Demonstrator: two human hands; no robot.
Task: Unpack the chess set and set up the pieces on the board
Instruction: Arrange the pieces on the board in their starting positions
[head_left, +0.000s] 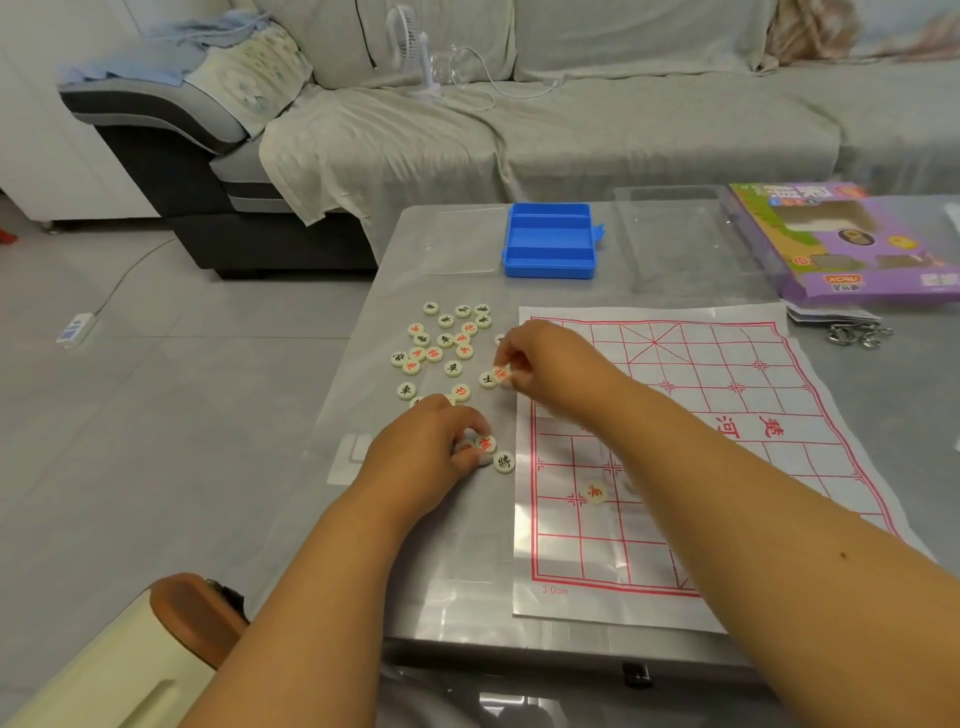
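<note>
A white paper board (727, 395) with a red grid lies on the right half of the table. One red-marked cream disc (595, 492) sits on it near the lower left. Several loose cream discs (447, 340), red or black marked, lie scattered left of the board. My right hand (540, 364) reaches across the board's left edge and pinches a red-marked disc (502, 373) beside a black-marked one (487, 380). My left hand (431, 441) rests lower down with its fingers closed on a red-marked disc (486, 443); a black-marked disc (504, 461) lies just right of it.
An open blue plastic case (549, 241) stands behind the pieces, with its clear lid (457, 244) to the left. A clear tray (675, 234) and a purple toy box (841, 244) sit at the back right, with metal rings (857, 332) below. A sofa stands behind the table.
</note>
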